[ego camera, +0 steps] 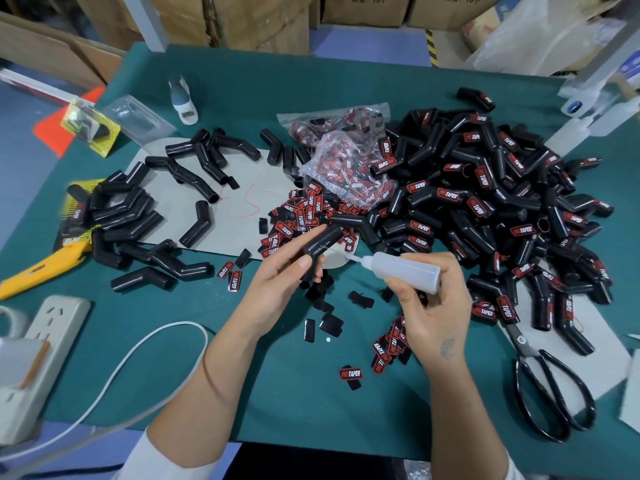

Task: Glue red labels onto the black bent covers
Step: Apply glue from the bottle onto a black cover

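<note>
While left hand (277,289) holds one black cover (317,249), right hand (433,306) squeezes one glue bottle (401,270).

A black bent cover (317,249) is held tilted above the worktop, with the white nozzle of a translucent glue bottle (403,270) at its side. Loose red labels (298,216) lie heaped beyond it; labelled covers (485,202) pile up at right, unlabelled covers (138,216) at left.
</note>
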### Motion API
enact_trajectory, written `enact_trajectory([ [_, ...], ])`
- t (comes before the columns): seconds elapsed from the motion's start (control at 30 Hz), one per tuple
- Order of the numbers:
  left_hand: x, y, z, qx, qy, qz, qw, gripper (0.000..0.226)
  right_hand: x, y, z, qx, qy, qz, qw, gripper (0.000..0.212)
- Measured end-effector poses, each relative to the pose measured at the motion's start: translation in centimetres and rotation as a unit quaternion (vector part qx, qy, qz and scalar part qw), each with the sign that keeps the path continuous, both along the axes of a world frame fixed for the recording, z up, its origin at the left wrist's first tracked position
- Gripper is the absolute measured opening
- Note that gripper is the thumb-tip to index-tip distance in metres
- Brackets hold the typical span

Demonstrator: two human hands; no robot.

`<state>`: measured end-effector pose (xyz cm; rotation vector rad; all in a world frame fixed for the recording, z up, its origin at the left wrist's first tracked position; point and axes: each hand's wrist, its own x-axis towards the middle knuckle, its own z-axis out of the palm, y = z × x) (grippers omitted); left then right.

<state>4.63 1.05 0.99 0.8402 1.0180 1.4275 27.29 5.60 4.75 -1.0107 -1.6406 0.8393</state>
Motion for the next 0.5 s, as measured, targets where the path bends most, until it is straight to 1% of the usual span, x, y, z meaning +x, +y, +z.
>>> enact_trajectory([
  [0.3, -0.12, 0.03, -0.23, -0.001, -0.003, -0.003, 1.000, 0.044, 0.02, 0.02, -0.09, 0.005, 0.000, 0.005, 1.000, 0.020],
  [0.43, -0.03, 0.08, -0.21, 0.006, -0.008, -0.002, 1.000, 0.048, 0.01, 0.05, -0.10, -0.001, -0.001, 0.000, 1.000, 0.020],
  [0.5, -0.07, 0.08, -0.34, 0.004, -0.003, -0.005, 1.000, 0.047, -0.05, 0.05, -0.09, 0.000, -0.002, 0.002, 1.000, 0.020],
])
